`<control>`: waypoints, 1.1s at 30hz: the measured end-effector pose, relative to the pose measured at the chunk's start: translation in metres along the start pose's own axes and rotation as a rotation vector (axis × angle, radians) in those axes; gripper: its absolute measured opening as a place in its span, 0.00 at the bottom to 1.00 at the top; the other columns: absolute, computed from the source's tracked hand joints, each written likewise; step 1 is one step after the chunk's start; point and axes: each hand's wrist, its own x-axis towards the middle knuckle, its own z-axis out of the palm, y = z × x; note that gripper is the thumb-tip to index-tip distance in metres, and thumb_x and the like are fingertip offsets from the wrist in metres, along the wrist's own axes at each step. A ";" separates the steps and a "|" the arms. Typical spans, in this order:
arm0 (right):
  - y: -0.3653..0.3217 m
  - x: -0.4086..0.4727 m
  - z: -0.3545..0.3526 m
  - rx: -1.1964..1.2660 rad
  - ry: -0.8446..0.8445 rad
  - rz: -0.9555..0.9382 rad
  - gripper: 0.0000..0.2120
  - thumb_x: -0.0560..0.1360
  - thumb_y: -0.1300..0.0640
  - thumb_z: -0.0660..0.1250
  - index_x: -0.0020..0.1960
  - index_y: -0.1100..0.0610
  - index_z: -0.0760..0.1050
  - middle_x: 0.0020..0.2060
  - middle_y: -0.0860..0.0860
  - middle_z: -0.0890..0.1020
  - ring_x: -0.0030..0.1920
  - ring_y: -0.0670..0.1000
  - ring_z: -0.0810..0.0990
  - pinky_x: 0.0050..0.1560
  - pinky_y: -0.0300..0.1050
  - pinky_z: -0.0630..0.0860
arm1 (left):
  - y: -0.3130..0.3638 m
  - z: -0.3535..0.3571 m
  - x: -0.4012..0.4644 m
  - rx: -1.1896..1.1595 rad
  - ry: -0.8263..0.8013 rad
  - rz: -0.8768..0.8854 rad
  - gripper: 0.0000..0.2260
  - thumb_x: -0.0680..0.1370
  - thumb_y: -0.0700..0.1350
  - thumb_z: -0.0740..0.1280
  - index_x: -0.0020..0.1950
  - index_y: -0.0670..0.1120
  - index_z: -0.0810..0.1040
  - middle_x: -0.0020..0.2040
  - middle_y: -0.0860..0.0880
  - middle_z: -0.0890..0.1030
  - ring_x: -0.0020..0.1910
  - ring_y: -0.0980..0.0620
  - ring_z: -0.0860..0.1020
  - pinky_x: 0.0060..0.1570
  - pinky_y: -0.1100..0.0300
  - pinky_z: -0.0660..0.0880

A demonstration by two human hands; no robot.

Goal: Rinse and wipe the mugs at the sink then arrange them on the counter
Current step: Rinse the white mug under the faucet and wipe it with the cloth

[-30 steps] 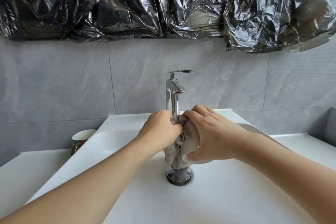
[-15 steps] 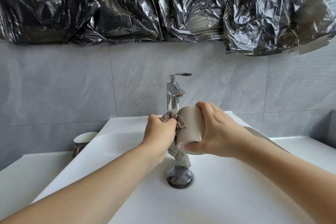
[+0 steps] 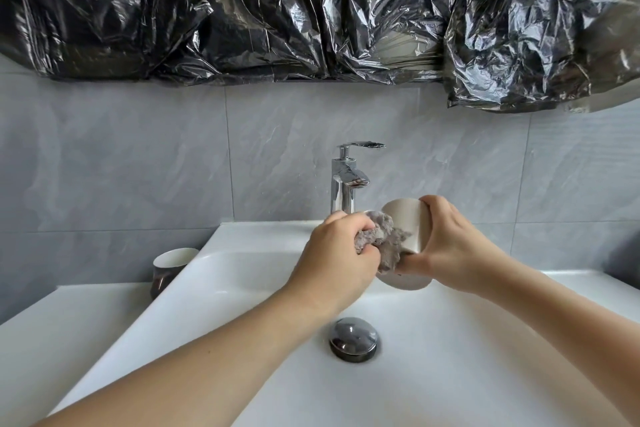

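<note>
A home bathroom, by the look of it: a white basin (image 3: 249,243) with chrome tap (image 3: 344,184) and pop-up drain plug (image 3: 353,339); grey marbled wall tiles (image 3: 138,166) behind. Black plastic sheeting (image 3: 242,10) (crumpled, glossy) hangs above.

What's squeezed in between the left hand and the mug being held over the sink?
In the head view, a crumpled grey cloth sits between the left hand and the beige mug, which the right hand holds tilted.

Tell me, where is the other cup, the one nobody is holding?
In the head view, the dark cup stands upright on the white counter at the left, just outside the sink's left rim, near the grey tiled wall.
</note>
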 end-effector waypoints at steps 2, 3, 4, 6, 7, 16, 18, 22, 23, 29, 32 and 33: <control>0.003 -0.001 -0.002 -0.053 -0.040 -0.018 0.46 0.58 0.42 0.82 0.67 0.55 0.64 0.58 0.49 0.72 0.57 0.51 0.72 0.56 0.44 0.69 | -0.002 0.000 0.002 0.010 -0.063 0.092 0.12 0.73 0.38 0.65 0.53 0.48 0.82 0.50 0.52 0.77 0.45 0.55 0.75 0.47 0.67 0.69; 0.003 -0.002 -0.003 -0.070 -0.068 -0.037 0.49 0.55 0.40 0.82 0.68 0.55 0.63 0.59 0.49 0.71 0.58 0.51 0.71 0.58 0.43 0.69 | -0.003 0.000 0.003 0.020 -0.099 0.147 0.13 0.73 0.37 0.65 0.54 0.48 0.81 0.50 0.52 0.77 0.42 0.58 0.73 0.46 0.69 0.67; 0.001 -0.004 -0.003 -0.080 -0.098 -0.064 0.52 0.53 0.37 0.81 0.68 0.54 0.63 0.59 0.48 0.70 0.59 0.50 0.71 0.59 0.41 0.68 | -0.003 -0.001 0.003 0.039 -0.121 0.196 0.13 0.73 0.36 0.64 0.55 0.48 0.81 0.51 0.52 0.76 0.40 0.59 0.71 0.46 0.70 0.66; -0.002 -0.005 -0.003 -0.103 -0.142 -0.128 0.54 0.52 0.32 0.78 0.69 0.52 0.62 0.59 0.45 0.70 0.58 0.46 0.69 0.56 0.37 0.65 | -0.007 0.000 0.006 0.093 -0.104 0.227 0.14 0.75 0.36 0.63 0.57 0.46 0.78 0.53 0.51 0.75 0.44 0.56 0.71 0.50 0.65 0.68; -0.004 -0.006 -0.003 -0.133 -0.159 -0.163 0.52 0.54 0.33 0.79 0.70 0.51 0.61 0.59 0.44 0.69 0.57 0.45 0.67 0.54 0.35 0.62 | -0.009 0.000 0.008 0.120 -0.082 0.196 0.13 0.75 0.37 0.62 0.58 0.46 0.77 0.55 0.50 0.75 0.47 0.52 0.72 0.53 0.60 0.70; -0.009 -0.011 -0.001 -0.314 -0.149 -0.399 0.50 0.59 0.33 0.77 0.72 0.51 0.59 0.58 0.42 0.66 0.61 0.44 0.66 0.55 0.28 0.56 | -0.010 -0.011 0.012 -0.132 -0.242 -0.171 0.10 0.67 0.51 0.65 0.44 0.48 0.68 0.30 0.54 0.70 0.31 0.50 0.67 0.35 0.55 0.66; -0.007 -0.012 -0.003 -0.291 -0.132 -0.420 0.50 0.59 0.31 0.77 0.71 0.52 0.60 0.58 0.43 0.67 0.61 0.43 0.66 0.55 0.26 0.55 | -0.007 -0.014 0.013 -0.290 -0.302 -0.211 0.12 0.67 0.48 0.66 0.44 0.44 0.68 0.30 0.51 0.69 0.31 0.50 0.66 0.36 0.55 0.64; -0.002 -0.012 -0.002 -0.219 -0.095 -0.484 0.52 0.57 0.29 0.76 0.71 0.57 0.65 0.59 0.49 0.73 0.59 0.44 0.70 0.59 0.17 0.52 | -0.006 -0.018 0.017 -0.511 -0.347 -0.222 0.11 0.67 0.41 0.66 0.45 0.39 0.67 0.35 0.43 0.70 0.35 0.49 0.69 0.39 0.54 0.65; -0.001 -0.013 -0.002 -0.196 -0.097 -0.484 0.53 0.57 0.30 0.76 0.71 0.57 0.65 0.59 0.49 0.73 0.58 0.42 0.69 0.59 0.17 0.52 | -0.007 -0.020 0.017 -0.533 -0.344 -0.218 0.11 0.67 0.40 0.66 0.44 0.39 0.67 0.36 0.43 0.70 0.36 0.49 0.69 0.39 0.54 0.65; 0.009 -0.004 -0.002 0.140 -0.138 -0.363 0.59 0.54 0.37 0.83 0.77 0.46 0.57 0.68 0.41 0.71 0.65 0.38 0.71 0.67 0.31 0.66 | -0.008 -0.035 0.021 -0.687 -0.306 -0.240 0.08 0.66 0.38 0.68 0.40 0.46 0.71 0.37 0.42 0.73 0.36 0.48 0.72 0.36 0.56 0.68; 0.008 -0.003 -0.003 0.252 -0.205 -0.313 0.59 0.55 0.39 0.83 0.78 0.44 0.55 0.71 0.41 0.69 0.69 0.40 0.71 0.71 0.43 0.69 | -0.009 -0.040 0.020 -0.805 -0.313 -0.291 0.07 0.65 0.37 0.67 0.36 0.48 0.74 0.33 0.45 0.77 0.31 0.50 0.76 0.33 0.59 0.71; 0.007 -0.003 -0.002 0.275 -0.225 -0.312 0.57 0.56 0.41 0.83 0.77 0.45 0.57 0.70 0.43 0.72 0.68 0.41 0.73 0.69 0.44 0.72 | -0.010 -0.040 0.020 -0.830 -0.316 -0.306 0.07 0.65 0.37 0.67 0.36 0.48 0.74 0.32 0.46 0.78 0.31 0.50 0.76 0.33 0.59 0.72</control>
